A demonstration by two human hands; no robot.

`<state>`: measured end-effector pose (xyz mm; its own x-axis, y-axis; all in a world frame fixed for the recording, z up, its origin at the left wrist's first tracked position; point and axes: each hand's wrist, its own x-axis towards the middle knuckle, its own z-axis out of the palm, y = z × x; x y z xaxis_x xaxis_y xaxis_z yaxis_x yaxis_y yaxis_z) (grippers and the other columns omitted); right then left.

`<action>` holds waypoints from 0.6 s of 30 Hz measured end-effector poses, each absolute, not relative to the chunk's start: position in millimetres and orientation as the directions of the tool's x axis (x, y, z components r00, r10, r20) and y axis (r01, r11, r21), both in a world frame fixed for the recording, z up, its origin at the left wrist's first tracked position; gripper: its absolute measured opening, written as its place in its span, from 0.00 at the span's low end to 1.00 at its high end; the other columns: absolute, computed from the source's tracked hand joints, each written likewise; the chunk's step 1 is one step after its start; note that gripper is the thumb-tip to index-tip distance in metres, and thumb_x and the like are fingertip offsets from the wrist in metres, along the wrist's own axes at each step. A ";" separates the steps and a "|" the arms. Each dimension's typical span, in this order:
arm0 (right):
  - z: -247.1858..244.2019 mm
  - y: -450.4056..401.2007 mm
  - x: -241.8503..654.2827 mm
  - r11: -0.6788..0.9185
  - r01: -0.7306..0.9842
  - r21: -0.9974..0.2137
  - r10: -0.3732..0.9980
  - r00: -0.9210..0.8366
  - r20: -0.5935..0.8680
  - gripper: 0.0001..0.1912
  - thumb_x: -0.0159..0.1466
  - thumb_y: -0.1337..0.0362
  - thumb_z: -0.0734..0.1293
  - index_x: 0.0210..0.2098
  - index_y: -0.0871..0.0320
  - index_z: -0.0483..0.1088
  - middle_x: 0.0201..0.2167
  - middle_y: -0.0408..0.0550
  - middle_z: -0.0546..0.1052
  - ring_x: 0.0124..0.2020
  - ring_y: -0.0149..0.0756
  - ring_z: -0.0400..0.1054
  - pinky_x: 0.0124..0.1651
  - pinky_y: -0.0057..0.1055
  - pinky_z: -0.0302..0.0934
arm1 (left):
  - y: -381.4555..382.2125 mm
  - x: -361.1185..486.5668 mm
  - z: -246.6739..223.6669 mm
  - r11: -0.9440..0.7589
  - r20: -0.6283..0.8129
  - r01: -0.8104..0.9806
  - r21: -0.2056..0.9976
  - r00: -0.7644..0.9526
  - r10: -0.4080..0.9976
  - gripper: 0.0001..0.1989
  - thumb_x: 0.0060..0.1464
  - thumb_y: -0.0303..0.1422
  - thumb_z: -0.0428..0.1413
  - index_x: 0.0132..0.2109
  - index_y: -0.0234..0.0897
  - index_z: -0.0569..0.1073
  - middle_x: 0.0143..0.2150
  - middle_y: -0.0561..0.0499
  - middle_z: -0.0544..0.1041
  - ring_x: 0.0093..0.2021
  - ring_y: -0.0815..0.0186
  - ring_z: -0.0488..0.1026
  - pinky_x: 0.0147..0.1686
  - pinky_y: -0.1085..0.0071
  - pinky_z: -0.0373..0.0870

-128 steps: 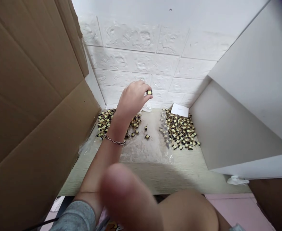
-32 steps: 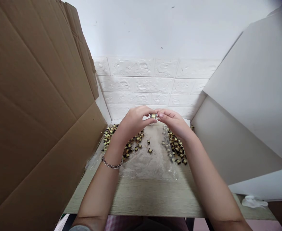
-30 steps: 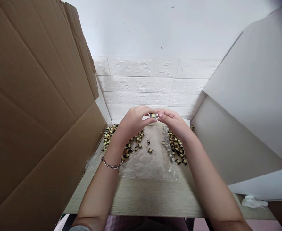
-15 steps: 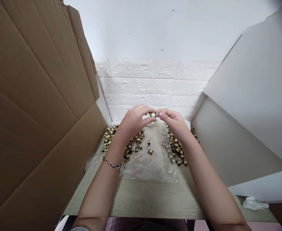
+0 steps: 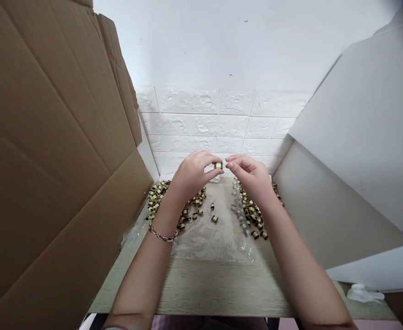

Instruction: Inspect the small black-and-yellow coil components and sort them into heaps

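I have the left hand pinching a yellow-and-black spool, its length running sideways toward the right hand, just beside it (whether that hand grips anything, I can't tell).

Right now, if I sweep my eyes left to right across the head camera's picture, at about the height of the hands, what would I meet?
Brown cardboard → left hand → the small yellow-and-black part it pinches → right hand → pale panel.
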<state>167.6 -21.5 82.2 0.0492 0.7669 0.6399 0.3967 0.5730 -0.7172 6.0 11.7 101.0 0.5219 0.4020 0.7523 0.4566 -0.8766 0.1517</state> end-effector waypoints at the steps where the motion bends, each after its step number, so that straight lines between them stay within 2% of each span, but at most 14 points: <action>1: 83.0 -22.5 168.0 0.574 0.417 -0.705 0.759 0.052 0.648 0.08 0.56 0.60 0.63 0.25 0.57 0.70 0.34 0.45 0.72 0.40 0.34 0.65 0.45 0.34 0.56 | 12.1 6.1 100.7 -0.878 0.757 0.454 0.149 0.519 0.397 0.08 0.48 0.33 0.56 0.36 0.35 0.71 0.34 0.53 0.74 0.36 0.69 0.69 0.38 0.73 0.62; 18: 88.3 -25.6 176.6 0.540 0.530 -0.653 0.710 0.129 0.692 0.07 0.54 0.60 0.65 0.24 0.57 0.70 0.34 0.45 0.73 0.38 0.33 0.66 0.46 0.34 0.56 | 10.8 5.9 101.0 -0.891 0.808 0.447 0.083 0.493 0.323 0.08 0.49 0.34 0.55 0.36 0.35 0.71 0.34 0.52 0.74 0.36 0.69 0.69 0.39 0.73 0.63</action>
